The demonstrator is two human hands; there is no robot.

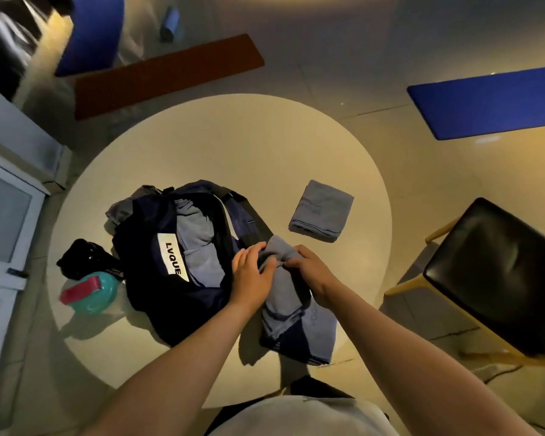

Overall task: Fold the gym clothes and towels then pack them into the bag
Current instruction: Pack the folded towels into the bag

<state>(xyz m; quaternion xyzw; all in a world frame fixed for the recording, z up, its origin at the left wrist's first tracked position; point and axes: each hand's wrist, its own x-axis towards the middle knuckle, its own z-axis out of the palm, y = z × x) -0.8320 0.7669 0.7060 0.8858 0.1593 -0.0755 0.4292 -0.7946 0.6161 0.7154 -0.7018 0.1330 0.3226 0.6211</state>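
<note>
A dark navy gym bag [158, 287] with a white LVQUE label lies open on the round table [233, 152], with grey cloth [199, 234] inside it. At the bag's right edge I hold a bunched grey towel [280, 250]. My left hand [252, 272] grips its left side and my right hand [312, 270] grips its right side. The towel's lower part [296, 322], with dark stripes, trails down onto the table. A folded grey towel [321, 210] lies on the table to the right. More grey fabric [123, 206] sticks out behind the bag.
A teal bottle with a red lid [88, 292] and a black object [82, 256] lie left of the bag. A black-seated wooden chair [497, 272] stands at the right. Blue mats [491, 102] and a brown mat [167, 73] lie on the floor. A white cabinet [4, 215] is on the left.
</note>
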